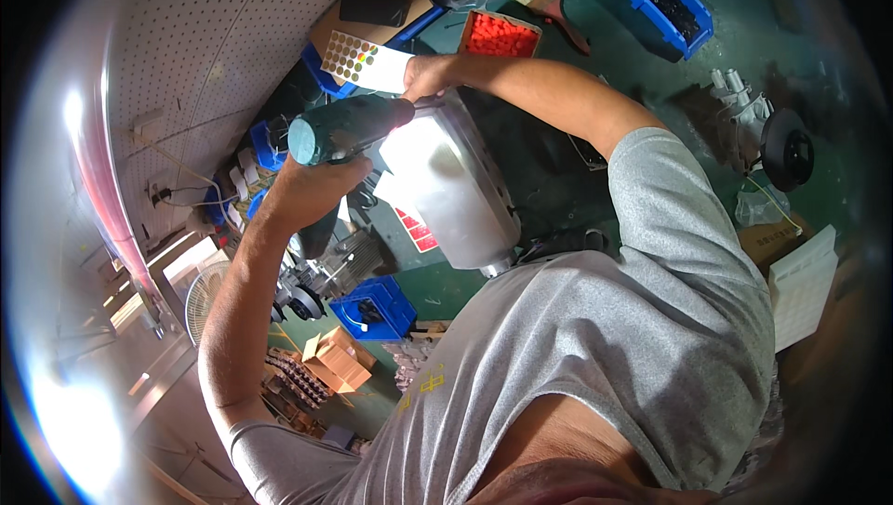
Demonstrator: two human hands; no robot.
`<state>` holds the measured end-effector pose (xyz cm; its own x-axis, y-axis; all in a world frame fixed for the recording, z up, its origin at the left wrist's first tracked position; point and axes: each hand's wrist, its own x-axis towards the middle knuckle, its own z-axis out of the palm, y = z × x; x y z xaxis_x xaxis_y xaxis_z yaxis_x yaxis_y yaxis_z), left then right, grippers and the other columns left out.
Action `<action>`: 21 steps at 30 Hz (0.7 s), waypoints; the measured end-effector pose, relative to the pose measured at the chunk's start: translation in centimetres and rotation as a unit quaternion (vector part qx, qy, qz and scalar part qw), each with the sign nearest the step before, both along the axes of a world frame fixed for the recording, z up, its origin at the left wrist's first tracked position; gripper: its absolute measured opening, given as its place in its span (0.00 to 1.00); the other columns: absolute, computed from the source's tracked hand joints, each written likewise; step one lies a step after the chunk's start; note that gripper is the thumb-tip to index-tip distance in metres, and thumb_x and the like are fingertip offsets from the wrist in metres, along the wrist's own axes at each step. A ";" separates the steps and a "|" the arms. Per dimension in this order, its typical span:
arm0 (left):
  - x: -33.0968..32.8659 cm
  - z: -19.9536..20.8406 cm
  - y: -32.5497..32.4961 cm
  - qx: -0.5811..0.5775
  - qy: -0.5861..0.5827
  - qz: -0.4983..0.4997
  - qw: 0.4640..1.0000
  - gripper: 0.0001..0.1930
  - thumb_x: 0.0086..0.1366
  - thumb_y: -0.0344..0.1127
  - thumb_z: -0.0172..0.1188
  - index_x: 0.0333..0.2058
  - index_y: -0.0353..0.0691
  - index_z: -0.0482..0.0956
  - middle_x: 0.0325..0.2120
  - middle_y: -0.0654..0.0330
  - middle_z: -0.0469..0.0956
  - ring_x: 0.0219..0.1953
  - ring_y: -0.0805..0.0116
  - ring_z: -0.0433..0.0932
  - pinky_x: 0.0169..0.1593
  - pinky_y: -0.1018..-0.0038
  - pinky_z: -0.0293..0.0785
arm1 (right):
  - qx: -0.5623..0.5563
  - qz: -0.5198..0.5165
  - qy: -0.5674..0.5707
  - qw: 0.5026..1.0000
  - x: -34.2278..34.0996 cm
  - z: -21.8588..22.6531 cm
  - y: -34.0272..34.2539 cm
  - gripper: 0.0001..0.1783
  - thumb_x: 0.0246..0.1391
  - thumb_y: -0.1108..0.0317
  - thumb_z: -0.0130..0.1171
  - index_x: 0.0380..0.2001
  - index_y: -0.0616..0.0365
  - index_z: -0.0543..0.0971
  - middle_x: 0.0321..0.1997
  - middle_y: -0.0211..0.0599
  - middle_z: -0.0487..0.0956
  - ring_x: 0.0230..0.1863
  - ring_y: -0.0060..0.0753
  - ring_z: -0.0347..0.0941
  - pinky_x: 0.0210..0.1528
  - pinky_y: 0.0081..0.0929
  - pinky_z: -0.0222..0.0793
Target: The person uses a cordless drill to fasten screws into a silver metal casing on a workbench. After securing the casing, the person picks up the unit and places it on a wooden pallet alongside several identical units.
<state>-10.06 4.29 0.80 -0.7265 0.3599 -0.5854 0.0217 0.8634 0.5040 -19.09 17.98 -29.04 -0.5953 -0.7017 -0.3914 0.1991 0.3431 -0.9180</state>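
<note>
My left hand point(321, 191) is wrapped round the handle of a dark green cordless drill point(342, 131), which lies nearly level with its nose toward the right. That nose meets the far end of a grey metal housing point(470, 212), whose upper face is washed out by glare. At that far end my right hand point(432, 74) has its fingers closed beside the drill's nose. What they pinch, if anything, is hidden. A white sheet of round stickers point(358, 62) reaches up to the right fingers; whether they touch it I cannot tell.
A box of red caps point(500, 35), a brush point(549, 5) and a blue bin of dark parts point(672, 10) stand on the green bench farther off. A motor with a black wheel point(777, 133) sits at the right. Left of the housing are red labels point(415, 230) and another motor point(339, 268).
</note>
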 end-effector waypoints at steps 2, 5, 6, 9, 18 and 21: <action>0.1 0.1 0.1 0.001 -0.008 0.008 1.000 0.15 0.62 0.32 0.66 0.47 0.36 0.80 0.33 0.61 0.83 0.32 0.74 0.78 0.36 0.74 0.77 | -0.004 0.001 0.008 1.000 0.0 -0.2 0.0 0.20 0.51 0.54 0.72 0.26 0.62 0.83 0.23 0.33 0.75 0.21 0.25 0.68 0.21 0.26 0.63; 0.4 0.6 0.1 0.003 -0.034 0.028 0.999 0.20 0.60 0.30 0.66 0.51 0.36 0.78 0.36 0.62 0.82 0.37 0.73 0.78 0.42 0.73 0.77 | -0.012 0.010 0.016 1.000 0.0 0.0 0.0 0.21 0.51 0.52 0.72 0.28 0.62 0.84 0.25 0.34 0.76 0.22 0.27 0.70 0.21 0.26 0.64; 0.4 0.6 -0.1 0.008 -0.043 0.033 0.999 0.20 0.60 0.30 0.66 0.51 0.36 0.78 0.36 0.62 0.82 0.37 0.73 0.77 0.42 0.73 0.77 | -0.014 0.014 0.017 1.000 0.1 0.1 0.1 0.21 0.51 0.51 0.72 0.28 0.62 0.84 0.24 0.33 0.76 0.22 0.27 0.69 0.21 0.26 0.64; 0.7 2.1 0.6 -0.034 -0.029 0.063 0.997 0.19 0.60 0.30 0.67 0.50 0.36 0.79 0.37 0.62 0.82 0.38 0.72 0.78 0.44 0.72 0.76 | -0.004 -0.006 0.025 1.000 0.5 0.5 0.1 0.22 0.52 0.50 0.71 0.27 0.61 0.84 0.23 0.33 0.76 0.21 0.26 0.69 0.21 0.25 0.64; 6.6 3.8 -3.1 0.002 0.071 0.090 0.993 0.20 0.61 0.33 0.69 0.52 0.38 0.79 0.41 0.60 0.84 0.42 0.72 0.79 0.46 0.69 0.77 | -0.119 -0.290 0.190 0.931 2.9 -0.3 2.6 0.19 0.53 0.55 0.69 0.34 0.64 0.85 0.32 0.40 0.84 0.33 0.28 0.80 0.37 0.28 0.75; 11.4 2.4 -5.8 0.046 0.059 0.108 0.991 0.17 0.62 0.33 0.70 0.48 0.40 0.80 0.39 0.62 0.82 0.41 0.72 0.78 0.44 0.70 0.77 | -0.119 -0.409 0.218 0.878 8.7 3.6 9.6 0.11 0.58 0.64 0.64 0.37 0.62 0.85 0.34 0.36 0.85 0.36 0.25 0.81 0.40 0.25 0.75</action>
